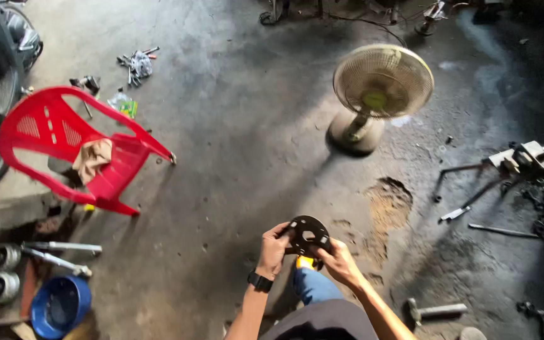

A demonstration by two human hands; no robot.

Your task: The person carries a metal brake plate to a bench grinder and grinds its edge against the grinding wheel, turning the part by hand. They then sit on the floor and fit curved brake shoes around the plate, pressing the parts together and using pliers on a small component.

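Low centre of the frame: both hands clamp a dark round metal disc (pixel 308 236), left hand (pixel 273 250) pinching its left edge, right hand (pixel 339 262) closed on the lower right rim. Red plastic chair (pixel 70 148) at left, pedestal fan (pixel 376 88) upper right, blue bowl (pixel 60 305) lower left on the concrete floor (pixel 234 126)

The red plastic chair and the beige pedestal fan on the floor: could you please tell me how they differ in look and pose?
The red plastic chair is bright, solid-walled and holds a tan rag; the beige pedestal fan is pale, with a round wire grille on a stem and round base. The chair sits left, the fan right. Both rest on the grey concrete floor.
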